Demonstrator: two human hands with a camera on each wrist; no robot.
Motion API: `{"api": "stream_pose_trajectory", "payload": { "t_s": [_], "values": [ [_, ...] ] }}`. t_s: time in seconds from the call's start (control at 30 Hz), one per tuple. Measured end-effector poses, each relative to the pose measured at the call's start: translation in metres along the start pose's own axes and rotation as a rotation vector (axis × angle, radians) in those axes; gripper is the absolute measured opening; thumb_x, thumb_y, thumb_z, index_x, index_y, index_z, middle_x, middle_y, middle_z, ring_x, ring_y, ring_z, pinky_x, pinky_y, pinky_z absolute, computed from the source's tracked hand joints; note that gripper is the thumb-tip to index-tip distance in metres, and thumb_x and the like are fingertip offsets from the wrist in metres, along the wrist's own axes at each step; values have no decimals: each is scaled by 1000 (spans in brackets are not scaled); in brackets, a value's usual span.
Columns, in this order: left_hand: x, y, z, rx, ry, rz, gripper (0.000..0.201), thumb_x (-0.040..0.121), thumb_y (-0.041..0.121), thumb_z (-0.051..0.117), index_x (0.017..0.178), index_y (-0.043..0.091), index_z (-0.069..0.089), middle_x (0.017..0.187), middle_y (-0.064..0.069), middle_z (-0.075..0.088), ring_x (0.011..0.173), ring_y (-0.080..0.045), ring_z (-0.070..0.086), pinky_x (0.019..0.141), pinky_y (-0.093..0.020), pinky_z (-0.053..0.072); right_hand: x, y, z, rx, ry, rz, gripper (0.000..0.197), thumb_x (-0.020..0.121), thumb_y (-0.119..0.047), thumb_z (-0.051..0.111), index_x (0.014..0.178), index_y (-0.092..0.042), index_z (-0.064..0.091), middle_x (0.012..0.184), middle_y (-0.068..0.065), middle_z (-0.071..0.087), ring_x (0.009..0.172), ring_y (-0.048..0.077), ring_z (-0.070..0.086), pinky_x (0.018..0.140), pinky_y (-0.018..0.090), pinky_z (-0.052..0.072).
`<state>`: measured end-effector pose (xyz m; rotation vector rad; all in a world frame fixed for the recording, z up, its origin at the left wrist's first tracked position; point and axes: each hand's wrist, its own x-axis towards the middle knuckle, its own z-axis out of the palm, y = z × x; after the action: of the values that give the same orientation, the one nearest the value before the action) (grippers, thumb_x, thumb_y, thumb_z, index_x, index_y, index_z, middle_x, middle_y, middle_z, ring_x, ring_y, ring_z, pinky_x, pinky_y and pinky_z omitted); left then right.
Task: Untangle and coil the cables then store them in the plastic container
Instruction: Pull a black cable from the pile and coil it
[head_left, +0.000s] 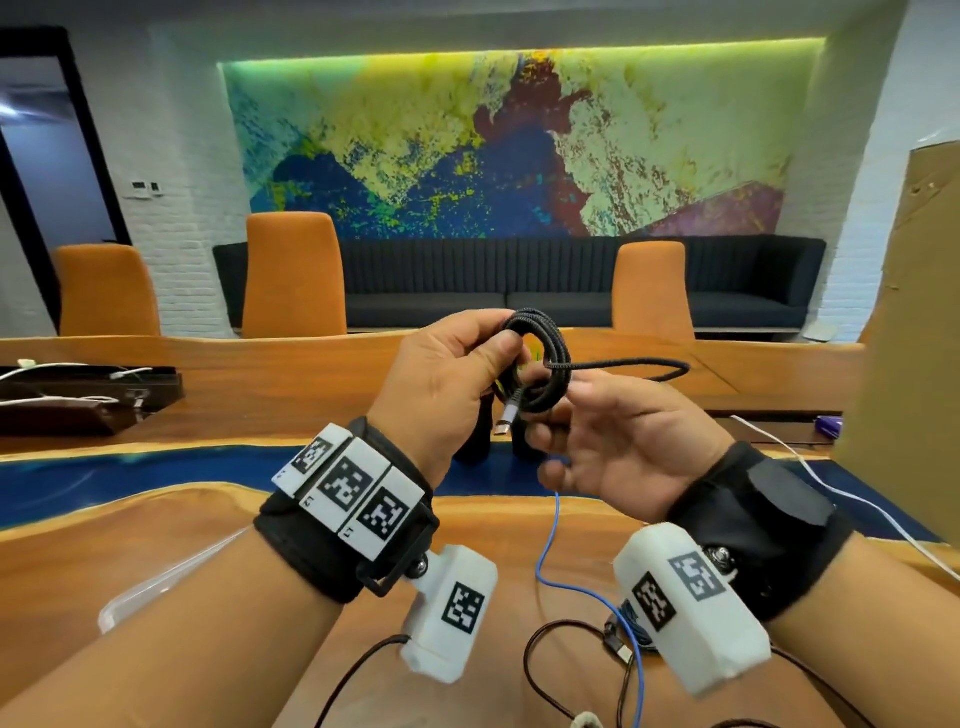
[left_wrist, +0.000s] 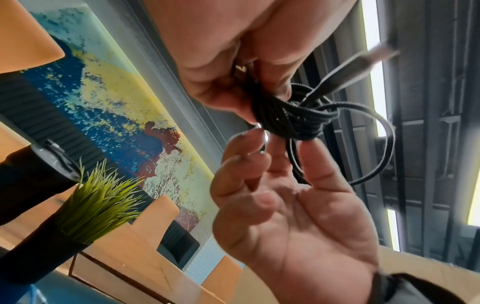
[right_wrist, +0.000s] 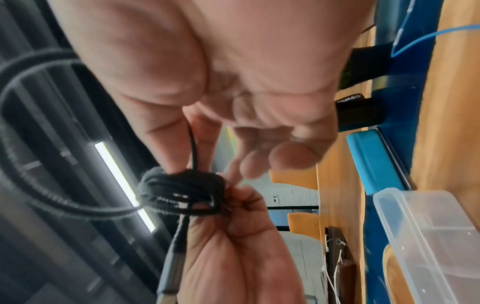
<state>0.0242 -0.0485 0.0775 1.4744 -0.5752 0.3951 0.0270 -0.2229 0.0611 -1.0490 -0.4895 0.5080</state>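
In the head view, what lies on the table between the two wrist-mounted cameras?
A blue cable runs down the wooden table between them in the head view; a dark brown cable loops beside it nearer the person.

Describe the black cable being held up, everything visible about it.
The black braided cable has a woven, fabric-like sheath and is wound into a small round coil of several loops, held in the air above the wooden table. The left hand pinches the coil's left side; the right hand touches it from below with loosely curled fingers. A silver metal plug hangs from the coil's bottom, and an uncoiled tail loops out to the right.
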Motion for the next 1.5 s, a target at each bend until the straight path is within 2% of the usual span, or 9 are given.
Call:
{"api": "stream_pose_trajectory", "payload": {
  "t_s": [0.13,0.33,0.43,0.57,0.77,0.97,1.13,1.33,1.5],
  "values": [
    [0,-3,7,71,24,75,19,100,3,51,111,1,67,76,-3,64,73,-13,60,70,-27,50,-4,3,10,32,-159,35,33,75,-13,72,106,-19,61,99,13,63,87,27,63,71,36,54],
    [5,0,7,18,161,134,18,98,9,53,107,8,68,84,-7,66,77,-16,61,74,-32,54,-8,12,27,27,68,-115,32,85,-3,56,116,-12,53,72,12,61,57,17,60,49,25,52],
    [16,20,0,-107,237,102,19,101,6,48,100,11,67,79,-5,63,72,-12,61,68,-26,56,-8,32,9,-478,144,-3,20,94,3,51,111,-7,52,76,16,65,62,22,64,54,30,55],
    [12,32,9,-121,67,8,19,101,5,45,97,8,64,76,-4,59,68,-11,56,71,-27,53,12,31,-21,-1006,248,90,17,96,0,51,83,-9,58,73,14,66,63,22,67,59,36,53],
    [10,23,3,135,-128,-110,20,99,19,51,88,9,64,78,-7,58,73,-20,50,77,-38,43,36,-39,-16,-967,527,-208,18,93,5,54,80,-8,59,64,13,60,45,13,58,44,26,51],
    [5,12,-7,229,-157,-235,27,96,29,51,105,13,71,89,-8,65,90,-30,57,97,-57,46,2,-65,24,-696,422,-387,6,92,1,56,94,0,61,73,16,66,59,19,65,56,30,56],
    [1,10,-2,43,-115,-247,19,102,10,47,101,4,64,83,-4,66,74,-8,64,71,-24,55,-17,-49,19,-699,458,-433,8,90,3,59,89,-3,64,71,13,69,63,22,67,60,33,56],
    [10,-5,-11,402,50,-44,12,97,11,58,99,18,67,88,-2,70,82,-16,67,74,-35,56,-29,-32,4,-1474,431,-509,27,84,-36,69,109,-26,70,111,-9,65,104,3,58,89,18,46],
    [3,-13,1,465,46,-8,18,94,13,63,109,21,63,100,-3,71,94,-22,68,83,-44,58,-3,-15,21,-1708,405,-741,17,84,-25,69,100,-22,74,101,-1,58,91,17,57,79,32,51]
  ]
}}
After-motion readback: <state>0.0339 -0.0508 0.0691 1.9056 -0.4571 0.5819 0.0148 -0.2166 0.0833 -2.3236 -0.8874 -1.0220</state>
